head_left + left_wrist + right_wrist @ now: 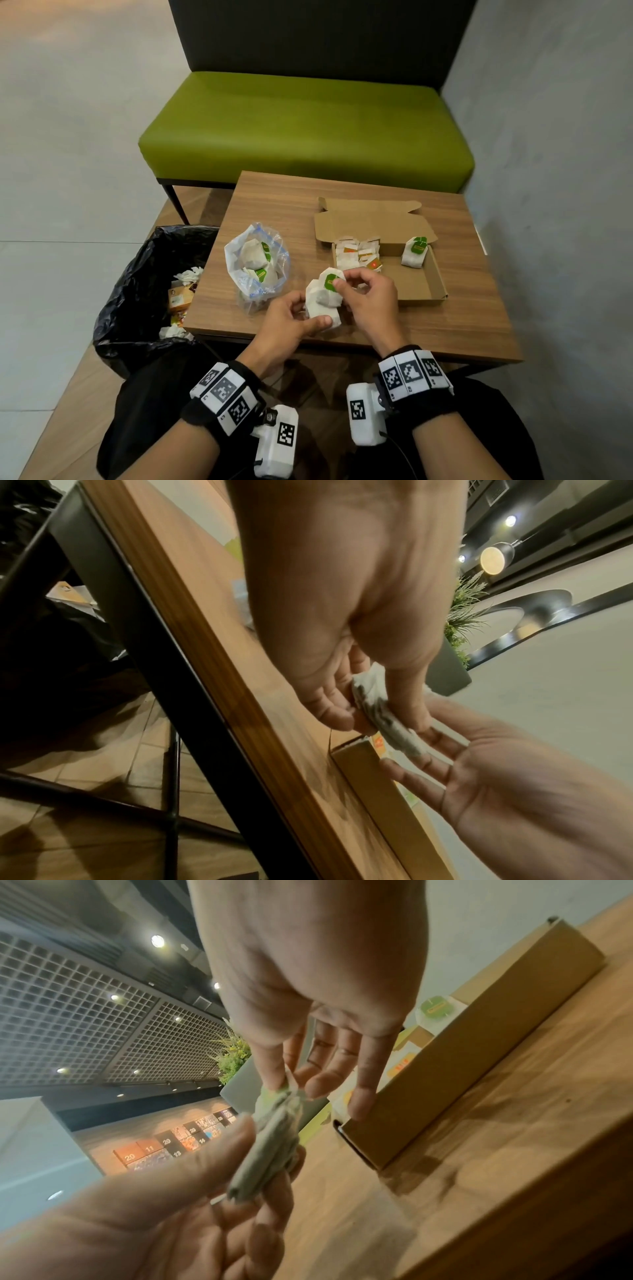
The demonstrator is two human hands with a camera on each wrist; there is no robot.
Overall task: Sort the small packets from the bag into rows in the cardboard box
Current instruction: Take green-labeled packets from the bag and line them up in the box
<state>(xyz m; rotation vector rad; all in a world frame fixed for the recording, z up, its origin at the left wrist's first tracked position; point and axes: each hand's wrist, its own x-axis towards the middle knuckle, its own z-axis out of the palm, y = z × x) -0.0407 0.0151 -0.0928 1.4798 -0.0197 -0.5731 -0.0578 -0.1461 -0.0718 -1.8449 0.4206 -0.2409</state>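
Packets [323,301], a small white stack with a green tag on top, are held above the table [462,308] just left of the box [435,274]. The left hand [291,320] grips the stack's lower end; the right hand [368,301] pinches the green tag at the top. Left of the box stands the bag [255,265], with more packets inside. Within the box, orange-tagged packets fill the left end and a green-tagged pile [415,253] sits at the right. Risk, as I judge it: pulling one packet by its tag could drag its neighbours loose, since the stack is only lightly clamped, and they might scatter or mix into the orange row.
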